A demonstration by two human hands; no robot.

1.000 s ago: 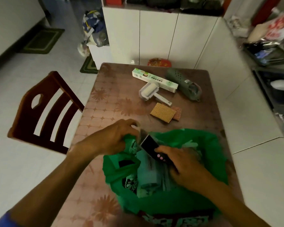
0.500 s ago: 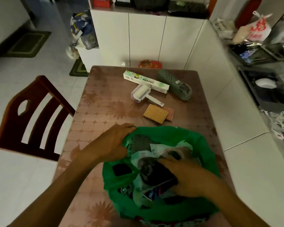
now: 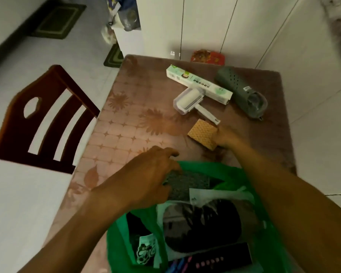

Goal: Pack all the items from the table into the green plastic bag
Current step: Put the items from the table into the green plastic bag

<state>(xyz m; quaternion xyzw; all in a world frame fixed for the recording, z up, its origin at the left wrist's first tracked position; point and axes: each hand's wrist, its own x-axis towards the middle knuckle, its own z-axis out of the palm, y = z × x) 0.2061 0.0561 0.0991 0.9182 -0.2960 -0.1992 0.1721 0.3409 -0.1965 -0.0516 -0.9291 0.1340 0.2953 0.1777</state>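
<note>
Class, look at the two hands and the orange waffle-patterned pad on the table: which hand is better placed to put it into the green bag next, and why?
Right. The right hand is already at the orange pad's edge, while the left hand is occupied at the rim of the green bag, apparently holding it open.

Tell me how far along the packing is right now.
Partly done. The green plastic bag already holds several dark and packaged items. In hand: the left hand holds the bag's rim open while the right hand is at the orange sponge. Still on the table: the lint roller, the long white box and the grey-green shoe.
</note>
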